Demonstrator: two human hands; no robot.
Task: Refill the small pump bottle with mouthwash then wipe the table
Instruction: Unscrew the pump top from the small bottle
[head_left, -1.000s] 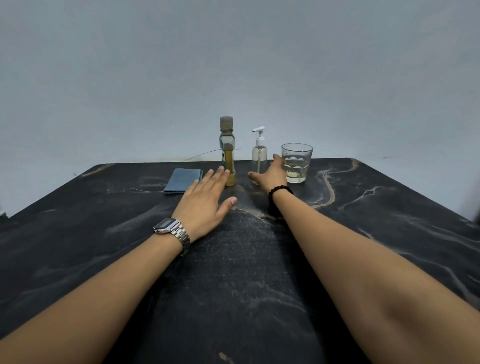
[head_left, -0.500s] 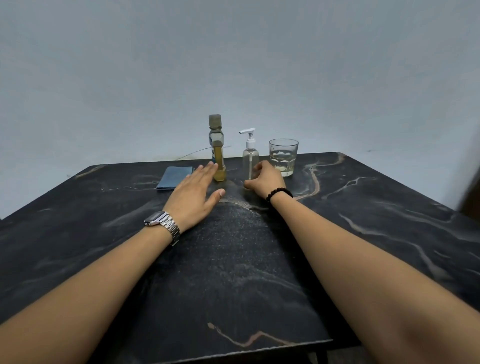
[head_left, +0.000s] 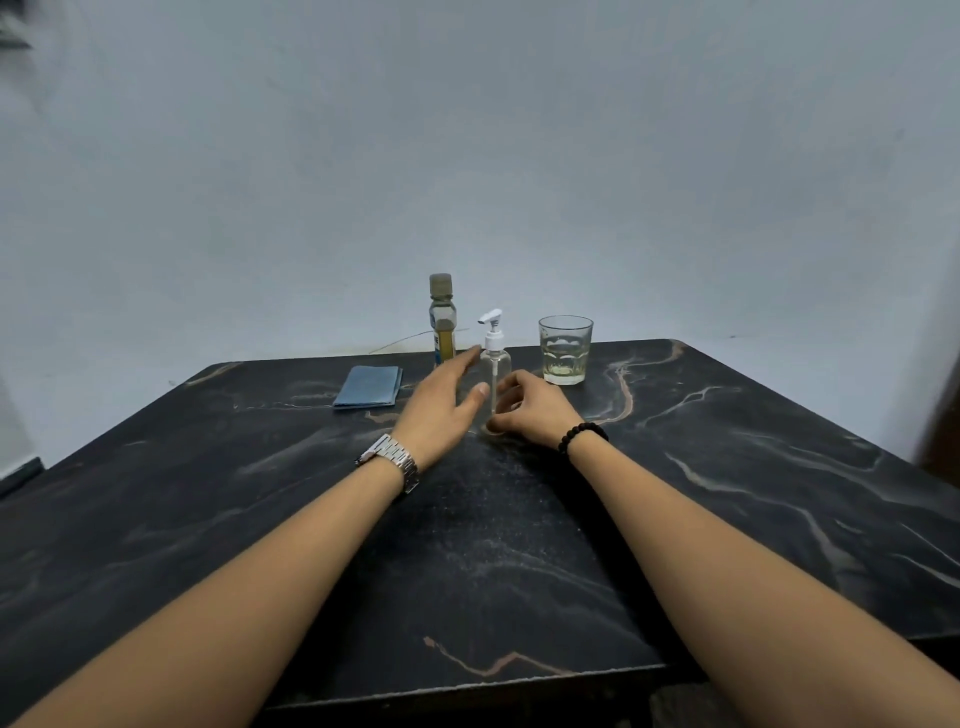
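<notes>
A small clear pump bottle (head_left: 494, 364) with a white pump head stands upright near the middle of the black marble table (head_left: 727, 467). My right hand (head_left: 530, 410) curls around its lower part from the right. My left hand (head_left: 441, 405) hovers just left of it, fingers spread, thumb close to the bottle. Behind stands a mouthwash bottle (head_left: 442, 319) with yellowish liquid and a grey cap. A folded blue cloth (head_left: 369, 385) lies to the left.
A drinking glass (head_left: 565, 349) holding a little pale liquid stands at the back right of the pump bottle. A plain wall rises just behind the table's far edge. The near table edge runs across the bottom of the view.
My right hand has closed on the pump bottle and drawn it nearer to me, away from the mouthwash bottle and glass. My left hand has shifted right toward it.
</notes>
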